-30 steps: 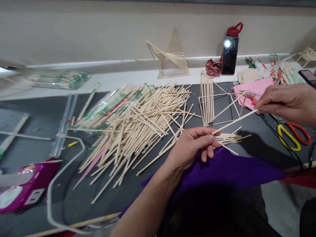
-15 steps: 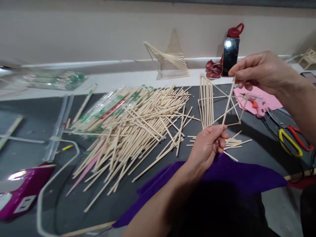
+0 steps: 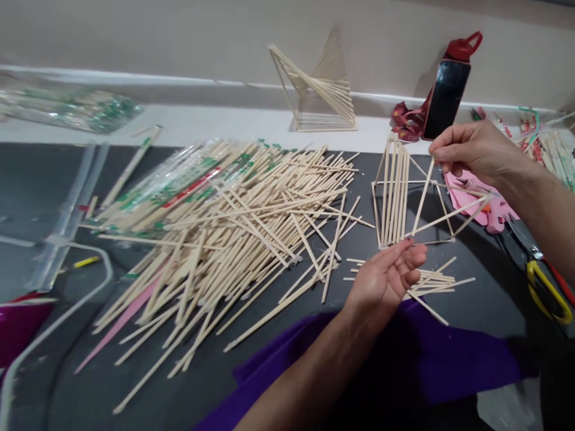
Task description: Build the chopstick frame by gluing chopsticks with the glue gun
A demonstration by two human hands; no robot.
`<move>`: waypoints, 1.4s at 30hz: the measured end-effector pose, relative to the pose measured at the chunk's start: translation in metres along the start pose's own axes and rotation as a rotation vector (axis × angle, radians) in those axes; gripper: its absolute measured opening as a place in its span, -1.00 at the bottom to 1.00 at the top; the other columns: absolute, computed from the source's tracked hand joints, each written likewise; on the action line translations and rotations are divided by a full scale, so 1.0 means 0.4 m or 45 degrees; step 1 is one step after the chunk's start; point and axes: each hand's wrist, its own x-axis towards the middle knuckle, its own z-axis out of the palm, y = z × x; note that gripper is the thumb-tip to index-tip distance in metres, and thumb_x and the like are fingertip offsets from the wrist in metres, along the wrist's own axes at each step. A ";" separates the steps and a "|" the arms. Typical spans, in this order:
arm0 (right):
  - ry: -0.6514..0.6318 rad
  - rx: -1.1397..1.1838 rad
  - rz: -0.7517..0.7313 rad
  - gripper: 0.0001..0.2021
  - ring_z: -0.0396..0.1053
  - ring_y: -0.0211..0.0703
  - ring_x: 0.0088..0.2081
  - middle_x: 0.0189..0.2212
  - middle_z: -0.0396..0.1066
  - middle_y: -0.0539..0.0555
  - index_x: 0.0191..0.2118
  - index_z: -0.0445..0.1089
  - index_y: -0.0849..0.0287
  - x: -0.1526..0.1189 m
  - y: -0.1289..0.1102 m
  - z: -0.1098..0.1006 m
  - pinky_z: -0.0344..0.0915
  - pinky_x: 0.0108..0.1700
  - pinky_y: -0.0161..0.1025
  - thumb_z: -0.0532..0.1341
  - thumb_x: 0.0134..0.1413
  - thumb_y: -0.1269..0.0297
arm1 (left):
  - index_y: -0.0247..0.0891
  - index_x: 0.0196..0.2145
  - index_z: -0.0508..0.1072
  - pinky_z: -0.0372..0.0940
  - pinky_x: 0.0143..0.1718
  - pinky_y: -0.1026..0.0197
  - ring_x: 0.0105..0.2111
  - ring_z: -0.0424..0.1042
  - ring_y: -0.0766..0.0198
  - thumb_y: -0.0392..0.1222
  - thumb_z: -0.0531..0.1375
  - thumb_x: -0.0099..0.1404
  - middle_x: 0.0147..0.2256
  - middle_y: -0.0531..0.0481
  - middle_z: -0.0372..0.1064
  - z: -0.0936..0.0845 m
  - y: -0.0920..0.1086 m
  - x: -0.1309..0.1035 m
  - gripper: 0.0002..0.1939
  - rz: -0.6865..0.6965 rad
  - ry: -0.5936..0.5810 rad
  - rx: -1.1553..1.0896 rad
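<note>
My right hand (image 3: 469,148) pinches the upper end of a thin wooden stick (image 3: 423,196) between thumb and fingers. The stick slants down, its lower end close to the fingertips of my left hand (image 3: 387,276). That hand is palm up with fingers loosely apart and nothing in its grip. Just behind both hands stands a small frame of wooden sticks (image 3: 396,194), with several upright sticks side by side on its left. Short stick pieces (image 3: 442,280) lie beside my left hand, partly hidden by it.
A large pile of sticks (image 3: 251,239) with plastic wrappers covers the middle. At the back are a twisted stick model (image 3: 314,90) and a phone (image 3: 448,99) leaning on a red-capped bottle. A pink glue gun (image 3: 495,215) and scissors (image 3: 536,287) lie right; purple cloth (image 3: 476,353) is in front.
My left hand has let go of the stick's lower end and opened. My right hand still holds the top. The view has shifted, with most things on the table lower and the left side further out.
</note>
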 end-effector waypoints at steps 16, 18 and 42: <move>0.018 0.032 0.142 -0.85 0.17 -0.41 -0.67 -0.67 0.31 -0.02 -0.47 0.45 0.20 -0.010 0.009 0.040 -0.04 -0.72 -0.35 0.42 -0.15 0.33 | -0.45 -0.24 0.49 0.10 -0.70 0.51 -0.63 0.27 0.54 -0.29 0.05 0.43 -0.46 -0.06 0.43 -0.001 -0.005 0.011 -0.76 -0.107 -0.046 -0.075; 0.009 0.021 0.132 -0.85 0.17 -0.40 -0.66 -0.66 0.32 -0.01 -0.46 0.45 0.19 -0.008 0.013 0.037 -0.04 -0.71 -0.34 0.42 -0.15 0.32 | -0.46 -0.25 0.48 0.07 -0.71 0.51 -0.65 0.24 0.55 -0.28 0.03 0.45 -0.48 -0.05 0.41 0.003 -0.003 0.016 -0.73 -0.115 -0.037 -0.093; 0.053 0.147 0.177 -0.85 0.21 -0.42 -0.64 -0.60 0.37 -0.02 -0.41 0.45 0.23 0.001 0.020 0.058 0.07 -0.67 -0.40 0.41 -0.16 0.42 | -0.44 -0.28 0.45 -0.04 -0.79 0.53 -0.75 0.13 0.57 -0.26 -0.02 0.47 -0.58 0.03 0.32 0.017 -0.015 0.035 -0.70 -0.062 0.039 -0.097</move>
